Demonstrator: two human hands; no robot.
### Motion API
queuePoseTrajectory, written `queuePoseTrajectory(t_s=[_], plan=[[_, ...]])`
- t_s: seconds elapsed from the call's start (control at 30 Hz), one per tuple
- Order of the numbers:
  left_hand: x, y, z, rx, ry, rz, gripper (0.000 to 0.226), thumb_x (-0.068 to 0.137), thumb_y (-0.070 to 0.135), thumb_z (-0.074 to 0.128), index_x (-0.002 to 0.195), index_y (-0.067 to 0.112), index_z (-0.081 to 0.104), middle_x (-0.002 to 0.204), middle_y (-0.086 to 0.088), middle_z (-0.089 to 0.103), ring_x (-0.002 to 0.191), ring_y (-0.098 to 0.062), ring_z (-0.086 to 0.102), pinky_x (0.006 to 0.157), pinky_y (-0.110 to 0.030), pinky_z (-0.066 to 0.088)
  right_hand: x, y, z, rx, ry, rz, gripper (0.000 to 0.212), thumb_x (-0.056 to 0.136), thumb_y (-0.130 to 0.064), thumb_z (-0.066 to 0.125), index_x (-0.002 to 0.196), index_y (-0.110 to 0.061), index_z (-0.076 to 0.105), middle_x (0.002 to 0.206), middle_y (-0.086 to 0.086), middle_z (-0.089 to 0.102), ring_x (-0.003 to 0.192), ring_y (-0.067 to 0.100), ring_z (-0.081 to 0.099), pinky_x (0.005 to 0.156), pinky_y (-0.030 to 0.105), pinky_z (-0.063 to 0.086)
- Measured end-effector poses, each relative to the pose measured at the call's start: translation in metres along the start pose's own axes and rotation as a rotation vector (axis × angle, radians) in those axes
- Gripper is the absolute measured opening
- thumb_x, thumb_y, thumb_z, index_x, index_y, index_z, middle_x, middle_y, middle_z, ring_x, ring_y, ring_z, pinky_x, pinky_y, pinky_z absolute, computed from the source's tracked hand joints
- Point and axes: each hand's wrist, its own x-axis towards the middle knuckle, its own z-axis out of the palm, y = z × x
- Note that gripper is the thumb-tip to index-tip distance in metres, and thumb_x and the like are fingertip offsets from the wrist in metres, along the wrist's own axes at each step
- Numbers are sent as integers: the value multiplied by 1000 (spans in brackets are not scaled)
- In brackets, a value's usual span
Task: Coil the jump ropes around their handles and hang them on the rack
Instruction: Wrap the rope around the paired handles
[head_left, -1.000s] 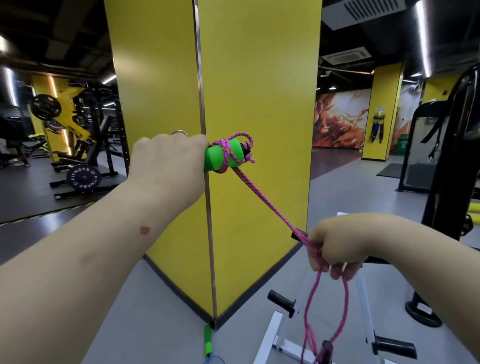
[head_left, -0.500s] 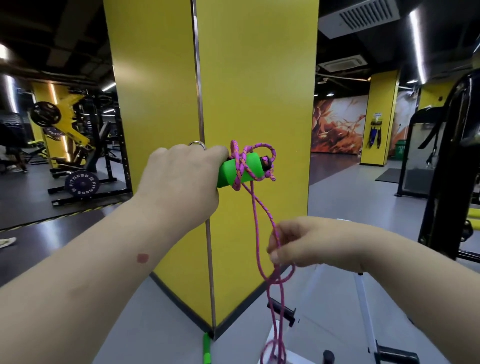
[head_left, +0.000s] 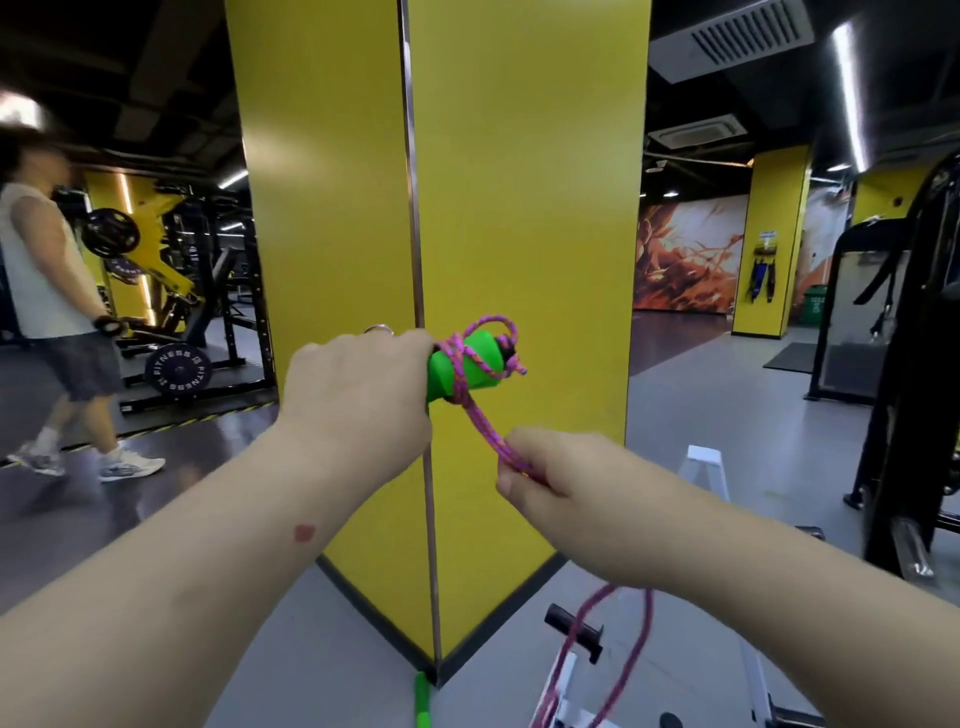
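Observation:
My left hand (head_left: 358, 395) grips the green jump-rope handles (head_left: 465, 366) at chest height in front of a yellow pillar. A few turns of pink rope (head_left: 483, 426) lie round the handles' free end. My right hand (head_left: 550, 478) pinches the doubled rope just below and to the right of the handles. The rest of the rope hangs under my right forearm in a loop (head_left: 623, 654). The white rack (head_left: 711, 483) with black pegs (head_left: 574, 631) stands low on the right, partly hidden by my right arm.
The yellow pillar (head_left: 519, 208) rises directly ahead. Another green handle (head_left: 422, 701) lies on the floor at its base. A person (head_left: 47, 312) walks at the far left near weight machines (head_left: 176, 291). A black machine frame (head_left: 914, 364) stands at the right.
My right hand rose toward the handles, shortening the rope between my hands, and another turn lies on the handles. A person has come into view at the left.

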Motion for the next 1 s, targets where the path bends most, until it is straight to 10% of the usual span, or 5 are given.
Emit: queuePoseTrajectory(t_s=[0.3,0.5,0.6,0.73,1.0], plan=[[-21,25,17,66,-212,373,32,85,17,54,108,39,50,81,8,42,83,-22,55,64,-35,32,23,10,-70,107,23,-142,21,72,-45,84,79,-27,76,72,-1,69,63,13,60,56,29,48],[-27,21,-3,-688,-277,212,22,77,10,56,80,31,52,71,5,61,57,-12,53,49,-37,46,29,36,-46,883,-123,68,22,90,-1,64,72,-13,66,57,-6,67,52,4,63,54,20,55],[-24,23,-8,-940,-244,8,25,83,12,64,87,34,54,62,7,62,43,-8,46,38,-30,37,27,34,-13,942,-201,183,31,101,-22,54,71,-18,63,57,-4,51,45,7,47,45,22,40],[-10,13,-3,-906,-140,-211,44,82,12,67,109,41,48,74,3,63,58,-16,57,48,-28,40,19,13,0,696,-254,235,28,102,-41,49,105,-16,60,75,2,49,47,12,35,42,23,28],[0,-10,-8,-645,-124,-228,27,84,10,57,101,29,47,76,-3,61,67,-25,59,56,-35,45,3,-13,-56,-85,-5,79,26,99,-49,47,99,-29,65,66,-6,54,55,8,47,49,26,33]])
